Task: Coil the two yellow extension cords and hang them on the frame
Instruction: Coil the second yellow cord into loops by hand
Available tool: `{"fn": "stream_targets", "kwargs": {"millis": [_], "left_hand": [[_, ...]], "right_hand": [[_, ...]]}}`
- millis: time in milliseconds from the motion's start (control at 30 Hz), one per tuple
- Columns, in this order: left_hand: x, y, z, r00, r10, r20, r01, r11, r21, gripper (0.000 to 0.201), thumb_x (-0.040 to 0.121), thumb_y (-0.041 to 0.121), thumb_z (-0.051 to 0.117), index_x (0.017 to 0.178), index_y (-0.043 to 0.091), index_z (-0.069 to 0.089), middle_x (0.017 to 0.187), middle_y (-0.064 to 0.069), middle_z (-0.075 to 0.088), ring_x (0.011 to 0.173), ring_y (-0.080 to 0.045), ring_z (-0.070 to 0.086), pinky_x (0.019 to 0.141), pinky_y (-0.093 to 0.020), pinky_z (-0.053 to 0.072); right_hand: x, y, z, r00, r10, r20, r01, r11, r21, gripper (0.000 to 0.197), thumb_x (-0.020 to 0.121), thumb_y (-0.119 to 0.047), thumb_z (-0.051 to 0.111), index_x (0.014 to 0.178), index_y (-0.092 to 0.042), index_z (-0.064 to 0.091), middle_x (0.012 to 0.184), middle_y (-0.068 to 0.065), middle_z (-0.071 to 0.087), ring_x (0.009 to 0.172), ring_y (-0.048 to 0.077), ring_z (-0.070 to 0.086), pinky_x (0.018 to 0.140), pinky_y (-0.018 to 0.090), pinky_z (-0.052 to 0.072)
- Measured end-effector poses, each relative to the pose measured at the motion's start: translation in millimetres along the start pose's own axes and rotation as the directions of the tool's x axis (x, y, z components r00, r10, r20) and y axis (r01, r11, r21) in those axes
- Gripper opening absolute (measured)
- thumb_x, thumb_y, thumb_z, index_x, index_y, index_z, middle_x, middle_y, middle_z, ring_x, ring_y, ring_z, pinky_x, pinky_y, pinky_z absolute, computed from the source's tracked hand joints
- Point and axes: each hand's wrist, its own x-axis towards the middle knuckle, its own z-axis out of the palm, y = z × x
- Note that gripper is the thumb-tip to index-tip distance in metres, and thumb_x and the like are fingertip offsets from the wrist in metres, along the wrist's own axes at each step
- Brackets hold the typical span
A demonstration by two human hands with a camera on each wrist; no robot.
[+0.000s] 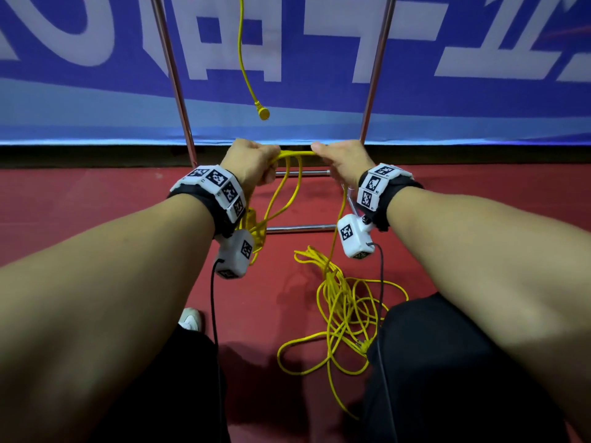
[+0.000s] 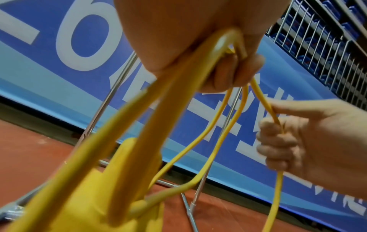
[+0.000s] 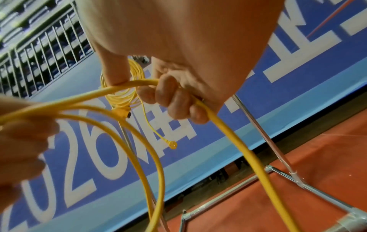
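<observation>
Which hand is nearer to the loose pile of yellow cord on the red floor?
Right. The right hand holds the yellow extension cord almost above the loose pile; the left hand grips the loops further to the left.

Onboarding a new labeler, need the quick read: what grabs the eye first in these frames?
Both hands meet at centre: the left hand grips a few gathered loops of the yellow cord, the right hand grips the strand leading in. The rest of that cord lies in a loose tangle on the red floor between the knees. Behind, a second coiled cord already hangs on the metal frame, its plug dangling before the blue banner.
</observation>
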Motion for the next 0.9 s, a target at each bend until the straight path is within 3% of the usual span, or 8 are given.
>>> {"fn": "stream_targets", "kwargs": {"millis": [133, 300, 433, 567, 633, 700, 800, 900], "left_hand": [[-0.6, -7.0, -7.6, 0.996, -0.017, 0.093, -0.001, 0.982, 0.191, 0.047, 0.097, 0.029, 0.056, 0.056, 0.007, 0.062, 0.052, -0.009, 0.06, 0.042, -0.013, 0.046, 0.045, -0.016, 0.039], [1.6, -6.6, -5.7, 0.993, -0.003, 0.119, -0.019, 0.983, 0.184, 0.049, 0.102, 0.033, 0.05, 0.06, 0.009, 0.059, 0.054, -0.007, 0.059, 0.044, -0.014, 0.047, 0.05, -0.02, 0.042], [1.2, -4.8, -2.7, 0.985, -0.011, 0.17, -0.025, 0.977, 0.212, 0.049, 0.105, 0.036, 0.045, 0.064, 0.013, 0.058, 0.055, -0.001, 0.06, 0.047, -0.013, 0.048, 0.052, -0.024, 0.039], [-0.4, -4.3, -2.1, 0.974, -0.029, 0.223, -0.013, 0.982, 0.188, 0.045, 0.107, 0.035, 0.04, 0.071, 0.014, 0.056, 0.057, 0.0, 0.059, 0.048, -0.015, 0.046, 0.042, -0.019, 0.031], [-0.1, -4.5, -2.8, 0.97, -0.05, 0.237, 0.018, 0.99, 0.138, 0.045, 0.107, 0.036, 0.041, 0.074, 0.012, 0.059, 0.054, 0.001, 0.058, 0.048, -0.014, 0.047, 0.042, -0.017, 0.032], [0.1, -3.4, -2.8, 0.968, -0.054, 0.244, 0.037, 0.997, 0.072, 0.043, 0.107, 0.033, 0.044, 0.074, 0.01, 0.062, 0.053, 0.002, 0.056, 0.047, -0.012, 0.046, 0.047, -0.017, 0.037], [-2.5, 1.4, -2.7, 0.973, -0.011, 0.231, -0.012, 0.995, 0.094, 0.04, 0.106, 0.024, 0.046, 0.071, 0.011, 0.06, 0.049, 0.005, 0.048, 0.046, -0.01, 0.039, 0.045, -0.015, 0.034], [-2.7, 3.6, -2.8, 0.978, 0.047, 0.205, -0.075, 0.988, 0.132, 0.039, 0.107, 0.023, 0.045, 0.071, 0.012, 0.057, 0.059, 0.0, 0.045, 0.045, -0.008, 0.036, 0.045, -0.015, 0.033]], "right_hand": [[-3.0, -9.7, -0.4, 0.994, -0.103, 0.028, 0.106, 0.99, -0.091, 0.044, 0.08, -0.039, 0.081, 0.058, -0.018, 0.049, 0.047, -0.01, 0.035, 0.044, 0.008, 0.029, 0.048, 0.022, 0.027], [-11.4, -24.3, 7.7, 0.974, -0.208, 0.091, 0.225, 0.943, -0.244, 0.042, 0.077, -0.04, 0.084, 0.06, -0.018, 0.053, 0.039, -0.015, 0.036, 0.039, 0.002, 0.032, 0.044, 0.016, 0.025], [-12.4, -29.6, 8.6, 0.963, -0.25, 0.101, 0.269, 0.92, -0.285, 0.041, 0.072, -0.043, 0.086, 0.066, -0.015, 0.057, 0.047, -0.012, 0.044, 0.042, 0.002, 0.037, 0.045, 0.017, 0.029], [-16.2, -32.4, 12.9, 0.953, -0.266, 0.146, 0.301, 0.883, -0.359, 0.039, 0.079, -0.046, 0.08, 0.071, -0.014, 0.059, 0.052, -0.009, 0.046, 0.044, 0.002, 0.04, 0.046, 0.016, 0.029], [-16.3, -31.0, 15.1, 0.948, -0.254, 0.19, 0.309, 0.874, -0.375, 0.037, 0.083, -0.047, 0.075, 0.073, -0.015, 0.059, 0.055, -0.007, 0.052, 0.047, 0.002, 0.043, 0.051, 0.02, 0.034], [-16.1, -29.5, 16.5, 0.95, -0.23, 0.211, 0.295, 0.883, -0.364, 0.035, 0.086, -0.047, 0.072, 0.073, -0.017, 0.06, 0.057, -0.008, 0.054, 0.05, 0.002, 0.044, 0.055, 0.023, 0.036], [-15.4, -26.9, 14.9, 0.952, -0.197, 0.233, 0.256, 0.931, -0.259, 0.029, 0.088, -0.037, 0.073, 0.071, -0.018, 0.06, 0.056, -0.01, 0.048, 0.048, 0.0, 0.04, 0.054, 0.019, 0.033], [-10.9, -17.5, 12.2, 0.95, -0.13, 0.283, 0.167, 0.98, -0.111, 0.029, 0.092, -0.032, 0.07, 0.07, -0.015, 0.063, 0.061, -0.003, 0.06, 0.058, 0.007, 0.052, 0.064, 0.022, 0.043]]}}
